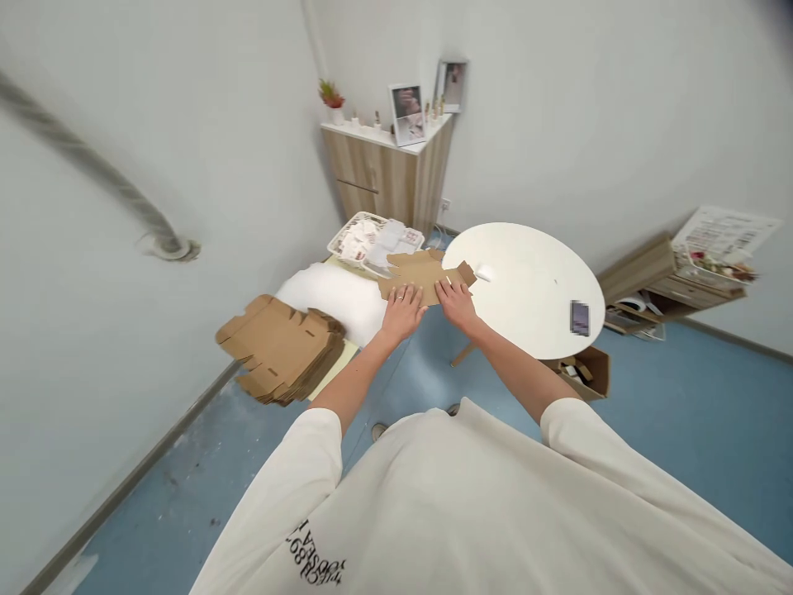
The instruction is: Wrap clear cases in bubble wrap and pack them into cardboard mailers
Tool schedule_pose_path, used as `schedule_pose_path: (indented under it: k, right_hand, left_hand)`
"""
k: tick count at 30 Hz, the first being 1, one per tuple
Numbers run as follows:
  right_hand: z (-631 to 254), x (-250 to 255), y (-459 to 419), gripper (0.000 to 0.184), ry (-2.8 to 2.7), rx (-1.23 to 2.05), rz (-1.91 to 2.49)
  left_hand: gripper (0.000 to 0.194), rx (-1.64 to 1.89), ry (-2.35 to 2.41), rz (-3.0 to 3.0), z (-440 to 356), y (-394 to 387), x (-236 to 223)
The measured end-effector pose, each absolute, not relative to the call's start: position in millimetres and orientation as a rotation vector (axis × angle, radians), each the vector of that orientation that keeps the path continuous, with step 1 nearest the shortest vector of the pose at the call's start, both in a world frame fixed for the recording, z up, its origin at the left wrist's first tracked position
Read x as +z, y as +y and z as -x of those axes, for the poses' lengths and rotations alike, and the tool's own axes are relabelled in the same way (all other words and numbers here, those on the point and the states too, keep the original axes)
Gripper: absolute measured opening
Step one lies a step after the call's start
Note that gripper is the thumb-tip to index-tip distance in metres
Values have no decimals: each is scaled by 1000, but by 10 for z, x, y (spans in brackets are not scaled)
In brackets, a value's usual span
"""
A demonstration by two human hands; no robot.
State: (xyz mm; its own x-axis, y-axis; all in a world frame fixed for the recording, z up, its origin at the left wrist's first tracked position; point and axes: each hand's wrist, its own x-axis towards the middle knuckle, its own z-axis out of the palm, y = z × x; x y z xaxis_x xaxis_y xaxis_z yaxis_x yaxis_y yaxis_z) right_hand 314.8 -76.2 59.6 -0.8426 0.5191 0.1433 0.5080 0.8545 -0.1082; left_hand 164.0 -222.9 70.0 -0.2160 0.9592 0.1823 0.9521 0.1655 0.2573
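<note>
Cardboard blank (corrugated, die-cut) under left hand, right hand.

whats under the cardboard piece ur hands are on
The die-cut cardboard blank overlaps the edge of the white round table near the right hand. What lies beneath its middle is hidden by the blank and the left hand.

"Where is the camera?"

"On the person's head. It looks forward and down, over the white shirt."

"What is near it?"

"The left hand and right hand are near. The wooden cupboard in the corner is far."
</note>
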Motion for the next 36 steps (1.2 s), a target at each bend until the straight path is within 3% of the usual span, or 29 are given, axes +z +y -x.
schedule_pose_path:
  k: [10, 17, 29, 36]
  right_hand:
    - [-5021, 298, 248, 67, -2827, 74, 1158]
    - [-5822, 15, 510, 64, -2743, 151, 1432]
    - [-5890, -465, 1061, 64, -2829, 111, 1755]
    - [-5783, -864, 1250, 77, -2934, 493, 1855]
  left_hand:
    - [61, 461, 2075, -2082, -3122, -741, 346]
    - [60, 272, 1874, -2189, -3795, -103, 73]
    - [62, 58, 1618, -2345, -3779, 859, -481]
    - [61, -127, 1455, -2310, -3606, 1172, -843]
